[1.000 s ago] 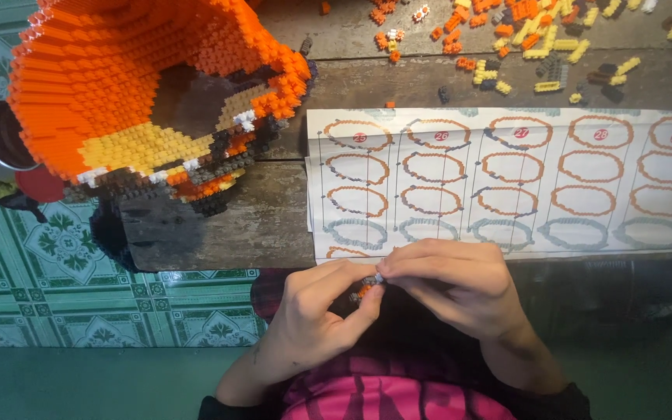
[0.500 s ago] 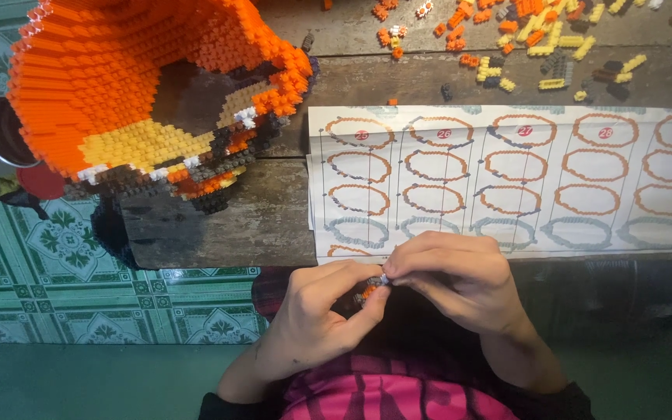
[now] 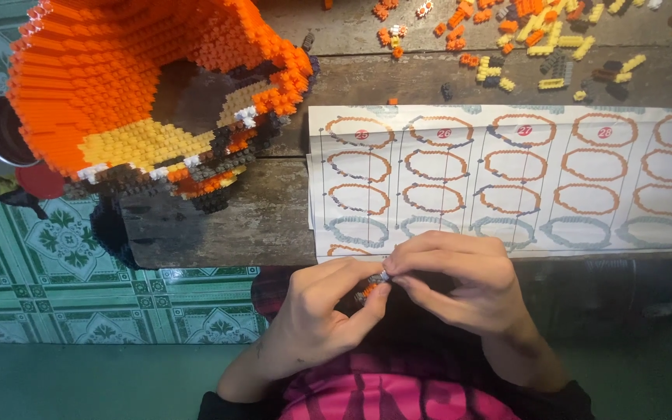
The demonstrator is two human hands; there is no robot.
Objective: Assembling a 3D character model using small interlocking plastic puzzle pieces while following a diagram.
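Both my hands meet just below the table's front edge. My left hand [image 3: 316, 311] and my right hand [image 3: 460, 280] pinch between their fingertips a small cluster of tiny building bricks [image 3: 373, 285], grey and orange. Most of the cluster is hidden by my fingers. A printed instruction sheet [image 3: 507, 179] with rows of orange and grey ring diagrams lies on the wooden table [image 3: 266, 218] right above my hands. A large hollow model of orange, yellow, white and dark bricks [image 3: 134, 101] lies on its side at the table's left.
Loose orange, yellow and dark bricks [image 3: 523, 39] are scattered along the table's far edge. A dark round container [image 3: 1, 128] sits left of the model. Green patterned floor tiles [image 3: 56, 280] show at lower left. My pink-and-black top [image 3: 398, 397] fills the bottom.
My hands stay together on the small brick cluster, fingers shifting only slightly. The view has drifted a little.
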